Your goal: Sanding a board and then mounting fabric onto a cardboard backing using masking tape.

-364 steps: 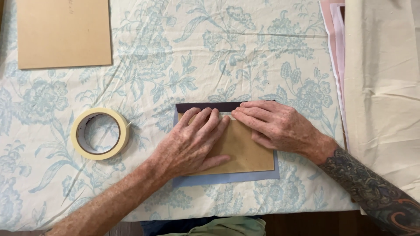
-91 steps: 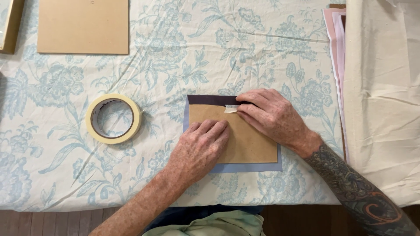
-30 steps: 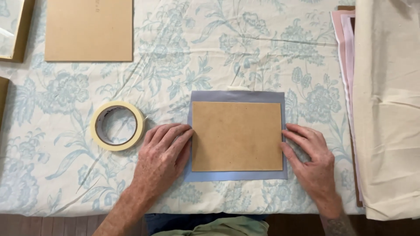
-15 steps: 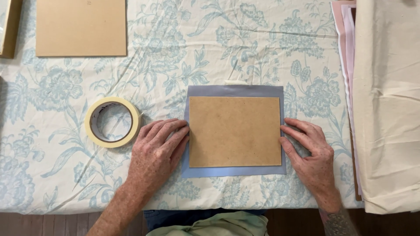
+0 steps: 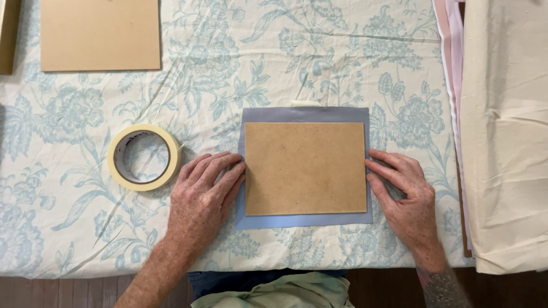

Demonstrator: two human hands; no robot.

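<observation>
Brown board lay centred on a grey sheet, on a floral cloth near the table's front edge. The left hand lay flat and open, fingertips touching the sheet's left edge, gripping nothing. The right hand lay open against the right edge. A tape roll sat just left. What looked like a scrap of tape showed at the sheet's top.
</observation>
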